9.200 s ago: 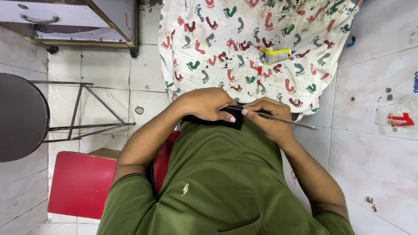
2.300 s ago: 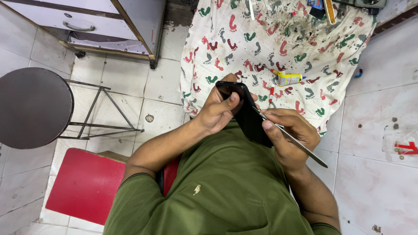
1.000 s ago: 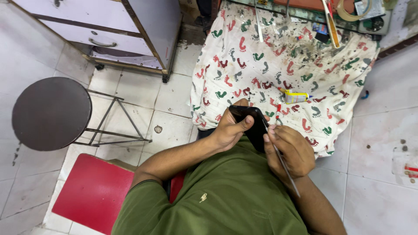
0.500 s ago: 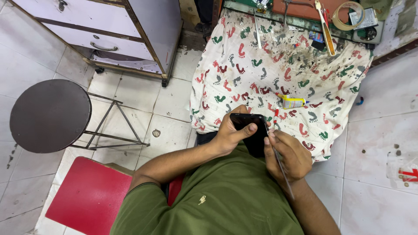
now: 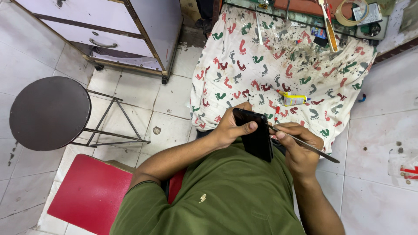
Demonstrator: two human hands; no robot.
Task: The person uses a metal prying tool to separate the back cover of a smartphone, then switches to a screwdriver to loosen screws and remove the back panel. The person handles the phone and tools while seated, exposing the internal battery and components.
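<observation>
- Compared with half a second earlier, the view covers slightly more of the workbench at the top; the hands and the phone remain in nearly the same pose, close to the chest.
- The left hand (image 5: 230, 128) is closed around the black rectangular smartphone (image 5: 257, 135): the thumb lies across its near face and the other fingers wrap behind its left edge.
- The phone stands roughly upright, tilted, between the two hands, directly above the green shirt (image 5: 226, 191).
- The right hand (image 5: 298, 146) is closed on a thin grey metal tool (image 5: 305, 146). The tool's tip meets the phone's right edge just beside the left thumb; the handle end projects away to the right of the knuckles.
- Beyond the fingers, a white cloth printed with red and green footprints (image 5: 261, 74) hangs from a cluttered bench; a small yellow tube (image 5: 294, 99) lies on it, near the right fingers.
- The floor is pale tile (image 5: 383, 130). Well left of the hands stand a round dark metal stool (image 5: 50, 113), a red seat (image 5: 89, 191) and a white drawer cabinet (image 5: 109, 30).
</observation>
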